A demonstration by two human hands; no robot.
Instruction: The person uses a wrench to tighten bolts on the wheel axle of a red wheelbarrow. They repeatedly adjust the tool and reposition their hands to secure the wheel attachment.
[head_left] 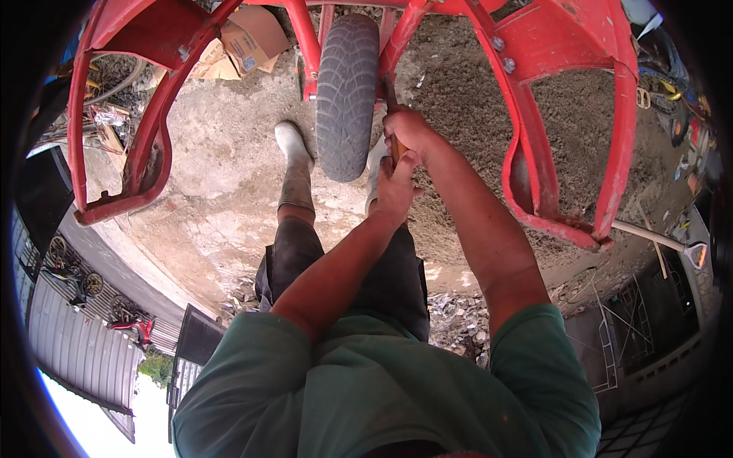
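Note:
A grey-black rubber tyre [347,99] with worn tread stands upright in front of me, between the bars of a red metal frame [527,137]. Just right of the tyre, both hands are closed round a tool with an orange-brown handle [397,149]; a dark shaft runs up from it toward the wheel's mount, and its tip is hidden. My right hand [408,127] grips the upper part. Lower down, close to the handle's end, my left hand [397,187] has its fingers wrapped against it.
Behind the frame's right leg spreads a heap of grey-brown sand [473,122]. Torn cardboard [244,46] lies at the far left. A shovel handle [657,237] sticks out at right. My pale boot [292,141] stands on dusty concrete [214,153], left of the tyre.

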